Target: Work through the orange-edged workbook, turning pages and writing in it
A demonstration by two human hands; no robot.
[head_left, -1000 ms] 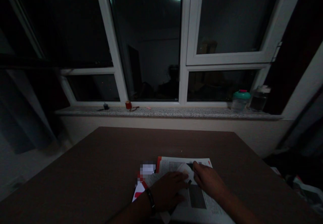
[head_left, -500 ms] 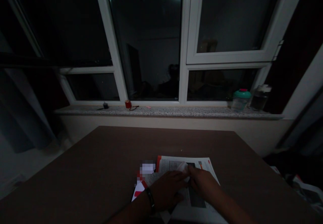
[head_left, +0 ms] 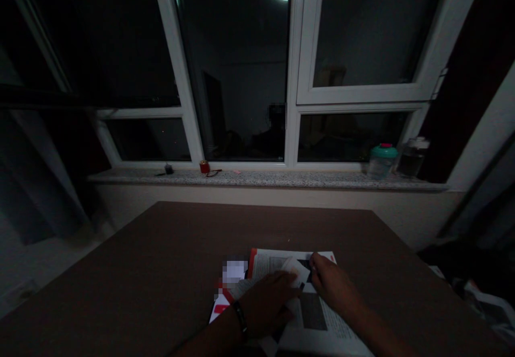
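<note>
A printed sheet or booklet with text and grey pictures lies on the table, its upper left edge red. Over its middle is a folded white piece of paper. My left hand, with a dark band at the wrist, rests across the folded paper, fingers stretched over it and thumb apart. To the right, my right hand is closed with curled fingers above the sheet's upper right part; whatever is between its fingertips is hidden. Left of the sheet lies a lit, partly blurred screen, probably a phone.
The brown table reaches to the wall below the window. On the granite sill stand a teal-lidded bottle, a clear jar, a small red item and a dark little bottle. Papers lie beyond the table's right edge.
My right hand has moved right and slightly away from my left hand, uncovering more of the folded paper. My left hand stays nearly in place.
</note>
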